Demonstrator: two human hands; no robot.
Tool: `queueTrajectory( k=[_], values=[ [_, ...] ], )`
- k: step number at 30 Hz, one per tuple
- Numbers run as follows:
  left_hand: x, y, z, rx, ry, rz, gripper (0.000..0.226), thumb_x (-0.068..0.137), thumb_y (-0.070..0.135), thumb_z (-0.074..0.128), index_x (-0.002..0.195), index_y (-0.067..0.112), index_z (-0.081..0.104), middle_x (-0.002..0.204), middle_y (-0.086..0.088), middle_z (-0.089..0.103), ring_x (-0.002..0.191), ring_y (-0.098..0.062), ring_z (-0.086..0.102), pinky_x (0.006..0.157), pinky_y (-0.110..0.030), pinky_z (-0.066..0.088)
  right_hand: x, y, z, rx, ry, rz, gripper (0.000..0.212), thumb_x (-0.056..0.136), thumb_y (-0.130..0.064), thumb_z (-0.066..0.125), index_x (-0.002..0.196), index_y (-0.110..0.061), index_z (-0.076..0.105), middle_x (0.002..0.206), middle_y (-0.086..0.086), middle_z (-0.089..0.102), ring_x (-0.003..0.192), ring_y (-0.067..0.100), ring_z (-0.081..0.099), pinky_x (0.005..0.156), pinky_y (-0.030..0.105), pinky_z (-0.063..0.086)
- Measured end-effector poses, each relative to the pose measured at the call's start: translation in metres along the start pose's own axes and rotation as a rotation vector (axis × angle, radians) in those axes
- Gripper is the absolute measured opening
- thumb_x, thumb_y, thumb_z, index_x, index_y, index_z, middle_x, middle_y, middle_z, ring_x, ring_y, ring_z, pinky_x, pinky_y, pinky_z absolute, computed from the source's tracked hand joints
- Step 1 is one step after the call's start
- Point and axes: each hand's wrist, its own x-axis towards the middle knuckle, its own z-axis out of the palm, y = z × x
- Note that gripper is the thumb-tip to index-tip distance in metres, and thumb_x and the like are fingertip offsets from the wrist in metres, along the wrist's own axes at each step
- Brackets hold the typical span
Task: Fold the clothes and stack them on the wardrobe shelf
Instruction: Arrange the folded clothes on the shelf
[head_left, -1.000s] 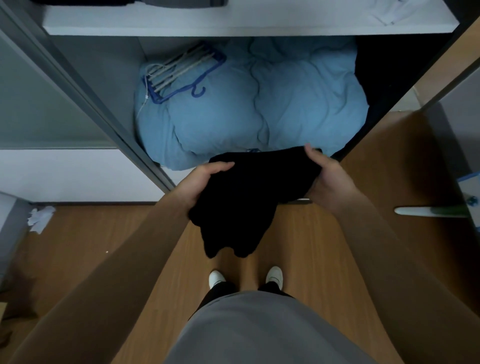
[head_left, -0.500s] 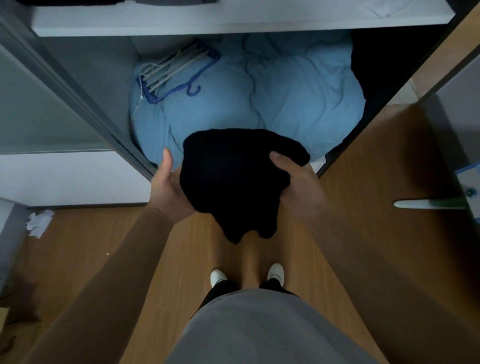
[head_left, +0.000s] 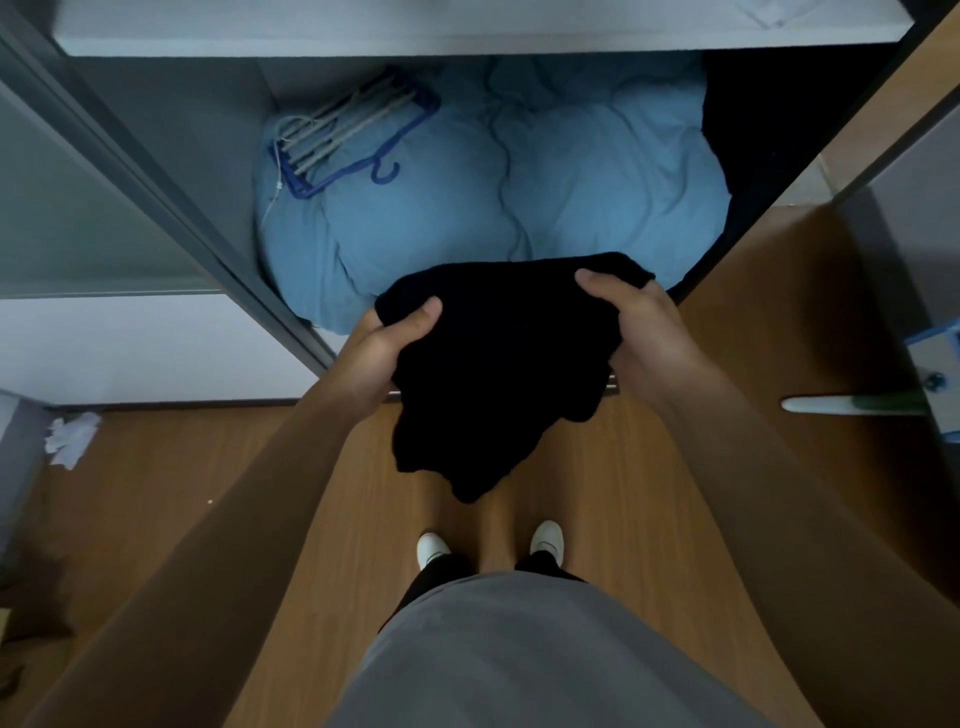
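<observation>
A black garment (head_left: 493, 374), partly folded, hangs in front of me above the wooden floor. My left hand (head_left: 387, 345) grips its left edge with the thumb on top. My right hand (head_left: 641, 330) grips its right edge, thumb over the cloth. The lower part of the garment droops toward my feet. The white wardrobe shelf (head_left: 467, 31) runs across the top of the view, well above both hands.
A light blue duvet (head_left: 519, 197) fills the wardrobe's lower compartment, with blue and grey hangers (head_left: 353, 135) lying on it. A grey sliding door frame (head_left: 156, 182) stands at left, a wooden panel (head_left: 779, 312) at right. Crumpled white paper (head_left: 70, 436) lies on the floor.
Both hands shifted their hold on the garment: thumbs now lie on top of its edges, and the bundle sits lower and nearer to me than half a second ago.
</observation>
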Motion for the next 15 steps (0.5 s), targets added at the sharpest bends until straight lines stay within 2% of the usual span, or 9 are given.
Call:
queueTrajectory(
  k=[3, 7, 12, 14, 15],
  values=[
    [0.004, 0.007, 0.000, -0.054, 0.023, -0.013, 0.051, 0.090, 0.028, 0.069, 0.137, 0.011, 0.055, 0.128, -0.008, 0.068, 0.116, -0.023, 0.066, 0.099, -0.036, 0.052, 0.003, -0.004, 0.001, -0.068, 0.004, -0.020, 0.035, 0.093, -0.022, 0.067, 0.116, 0.004, 0.067, 0.110, 0.020, 0.072, 0.100, 0.031, 0.072, 0.086, 0.037, 0.060],
    [0.010, 0.013, -0.004, -0.043, 0.014, -0.056, 0.044, 0.089, 0.026, 0.068, 0.129, 0.008, 0.062, 0.116, -0.009, 0.073, 0.107, -0.024, 0.070, 0.078, -0.026, 0.057, 0.010, -0.008, -0.003, -0.207, 0.003, -0.025, 0.027, 0.092, -0.023, 0.070, 0.108, -0.001, 0.071, 0.098, 0.012, 0.077, 0.092, 0.024, 0.074, 0.076, 0.030, 0.060],
    [0.012, 0.005, -0.012, -0.058, -0.064, -0.065, 0.040, 0.090, 0.021, 0.069, 0.128, 0.011, 0.063, 0.123, -0.010, 0.070, 0.115, -0.026, 0.067, 0.084, -0.028, 0.057, 0.014, -0.003, -0.004, -0.377, 0.028, 0.114, 0.023, 0.086, -0.023, 0.077, 0.103, -0.007, 0.073, 0.094, 0.009, 0.078, 0.082, 0.020, 0.076, 0.066, 0.027, 0.061],
    [0.012, 0.000, -0.015, -0.074, -0.095, -0.039, 0.038, 0.090, 0.020, 0.069, 0.127, 0.013, 0.064, 0.125, -0.010, 0.069, 0.117, -0.026, 0.065, 0.086, -0.028, 0.056, 0.013, -0.001, -0.002, -0.355, 0.055, 0.151, 0.030, 0.084, -0.025, 0.079, 0.105, -0.005, 0.071, 0.091, 0.007, 0.078, 0.075, 0.017, 0.075, 0.057, 0.023, 0.057],
    [0.013, -0.002, -0.017, -0.071, -0.103, -0.024, 0.037, 0.091, 0.020, 0.069, 0.127, 0.014, 0.065, 0.126, -0.010, 0.069, 0.118, -0.026, 0.065, 0.087, -0.028, 0.056, 0.012, 0.000, -0.003, -0.339, 0.064, 0.152, 0.039, 0.083, -0.026, 0.080, 0.113, -0.004, 0.068, 0.097, 0.006, 0.077, 0.076, 0.017, 0.075, 0.057, 0.022, 0.057]
  ],
)
